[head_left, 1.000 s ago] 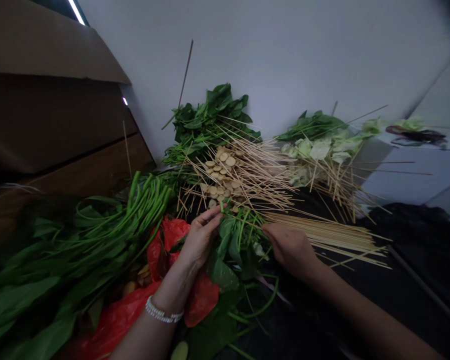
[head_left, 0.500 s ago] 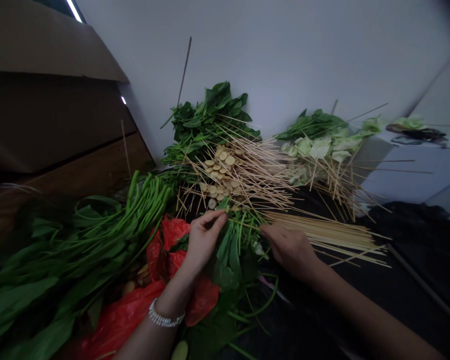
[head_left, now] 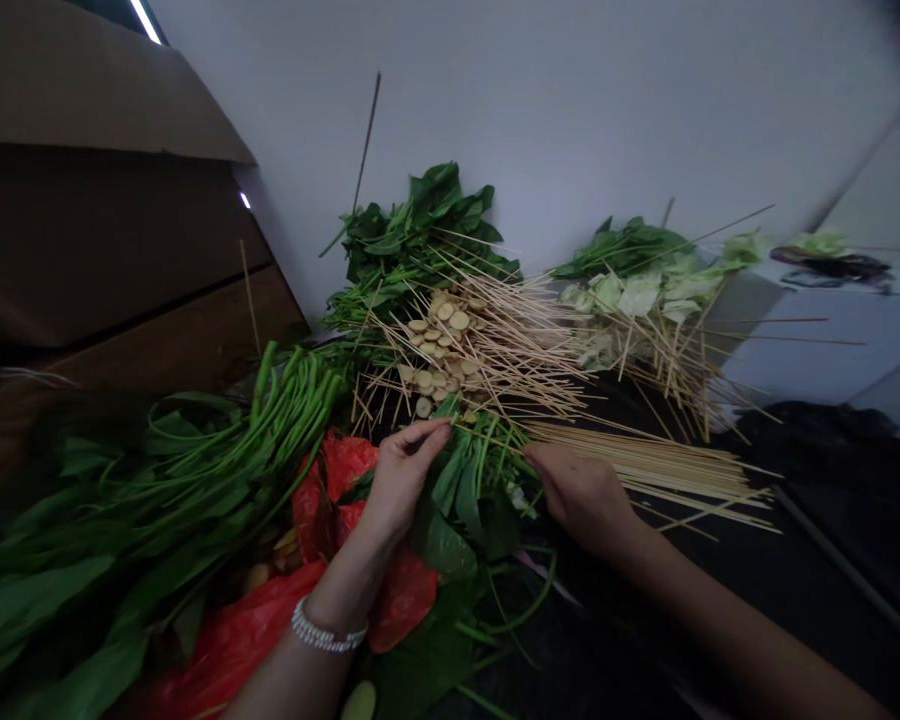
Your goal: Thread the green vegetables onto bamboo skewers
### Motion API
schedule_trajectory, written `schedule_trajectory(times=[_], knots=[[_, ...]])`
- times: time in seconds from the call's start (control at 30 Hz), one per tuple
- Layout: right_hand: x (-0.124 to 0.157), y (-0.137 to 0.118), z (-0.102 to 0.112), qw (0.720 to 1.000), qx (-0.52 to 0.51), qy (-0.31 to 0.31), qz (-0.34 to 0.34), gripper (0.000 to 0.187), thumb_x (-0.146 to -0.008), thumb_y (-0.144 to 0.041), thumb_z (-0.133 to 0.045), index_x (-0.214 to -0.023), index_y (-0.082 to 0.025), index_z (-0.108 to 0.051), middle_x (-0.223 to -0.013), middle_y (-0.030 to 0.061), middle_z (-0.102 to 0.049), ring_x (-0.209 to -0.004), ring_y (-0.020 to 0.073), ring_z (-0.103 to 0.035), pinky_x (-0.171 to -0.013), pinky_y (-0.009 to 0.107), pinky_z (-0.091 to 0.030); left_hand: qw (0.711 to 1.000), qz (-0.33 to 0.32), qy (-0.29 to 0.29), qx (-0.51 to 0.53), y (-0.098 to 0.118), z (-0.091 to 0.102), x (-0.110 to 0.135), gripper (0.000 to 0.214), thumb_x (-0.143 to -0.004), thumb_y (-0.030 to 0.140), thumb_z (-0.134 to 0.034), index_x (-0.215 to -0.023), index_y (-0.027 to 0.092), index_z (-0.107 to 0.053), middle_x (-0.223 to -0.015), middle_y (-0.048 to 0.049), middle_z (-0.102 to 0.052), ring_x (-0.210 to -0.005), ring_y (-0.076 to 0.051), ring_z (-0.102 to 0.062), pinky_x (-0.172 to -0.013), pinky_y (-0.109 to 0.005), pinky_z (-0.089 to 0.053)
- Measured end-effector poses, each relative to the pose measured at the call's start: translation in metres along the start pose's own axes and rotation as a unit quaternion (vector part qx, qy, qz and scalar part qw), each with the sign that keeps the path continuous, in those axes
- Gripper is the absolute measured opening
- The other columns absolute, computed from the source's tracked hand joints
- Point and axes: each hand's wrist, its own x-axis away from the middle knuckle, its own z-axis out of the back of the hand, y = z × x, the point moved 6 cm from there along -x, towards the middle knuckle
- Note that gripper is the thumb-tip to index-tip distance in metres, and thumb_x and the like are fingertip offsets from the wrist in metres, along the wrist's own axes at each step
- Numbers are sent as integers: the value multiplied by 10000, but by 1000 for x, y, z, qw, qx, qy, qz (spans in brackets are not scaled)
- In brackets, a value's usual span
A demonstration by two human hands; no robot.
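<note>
My left hand (head_left: pixel 403 468) is closed in a pinch at the far end of a thin wooden skewer (head_left: pixel 487 437). The skewer's other end is gripped by my right hand (head_left: pixel 581 495), its fingers curled. Green leaves and stems (head_left: pixel 461 490) hang along the skewer between both hands; which of them are threaded on it I cannot tell. Just beyond lies a pile of skewers with round pale slices (head_left: pixel 450 320). To the right of my right hand, a bundle of bare skewers (head_left: pixel 675 465) lies flat.
Long-stemmed leafy greens (head_left: pixel 195 470) are heaped at the left beside a red plastic bag (head_left: pixel 247 630). Skewered greens (head_left: pixel 427 215) lean on the white wall (head_left: pixel 570 100), with skewered pale leaves (head_left: pixel 641 295) further right. A cardboard box (head_left: pixel 82 80) stands at the left.
The leaves between my hands have slid slightly toward the right, and more of the skewer's length shows next to my left fingertips. Both hands stay nearly in place.
</note>
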Motion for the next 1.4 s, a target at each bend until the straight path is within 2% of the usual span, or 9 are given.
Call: schedule_trajectory(times=[0.27, 0.57, 0.9, 1.23, 1.4], knots=[[0, -1, 0, 1000, 1, 5, 3, 230, -960, -171, -417, -999, -171, -644, -854, 63, -715, -732, 145, -664, -669, 228, -466, 1000, 8, 4, -7, 2, 0, -1, 260, -643, 336, -815, -841, 170, -784, -858, -58, -766, -751, -166, -662, -715, -261, -491], [0, -3, -1, 1000, -18, 8, 13, 240, -935, -119, -418, -1027, -163, -635, -889, 63, -727, -731, 148, -673, -653, 233, -478, 1000, 26, -5, -2, 1, 0, 0, 224, -638, 313, -815, -811, 173, -786, -809, -48, -756, -685, -133, -634, -652, -230, -474], [3, -3, -5, 1000, -15, -1, 14, 237, -935, -120, -419, -1009, -153, -641, -875, 71, -723, -677, 145, -659, -608, 239, -466, 995, 88, -33, 45, -8, -2, 0, 246, -614, 307, -838, -794, 152, -776, -703, -34, -735, -611, -128, -626, -616, -229, -488], [2, -7, -6, 999, -39, -5, 13, 239, -944, -136, -412, -1016, -150, -639, -895, 83, -724, -781, 167, -684, -703, 250, -500, 992, 109, -49, 27, -10, -7, 3, 261, -598, 318, -847, -779, 147, -769, -700, -32, -738, -605, -129, -636, -614, -225, -496], [1, -8, -5, 999, -47, 0, 10, 247, -954, -149, -405, -1002, -150, -648, -879, 82, -727, -765, 163, -688, -695, 250, -512, 993, 108, -54, 19, -8, -8, 4, 274, -581, 327, -853, -767, 143, -770, -708, -39, -740, -606, -130, -638, -608, -221, -496]])
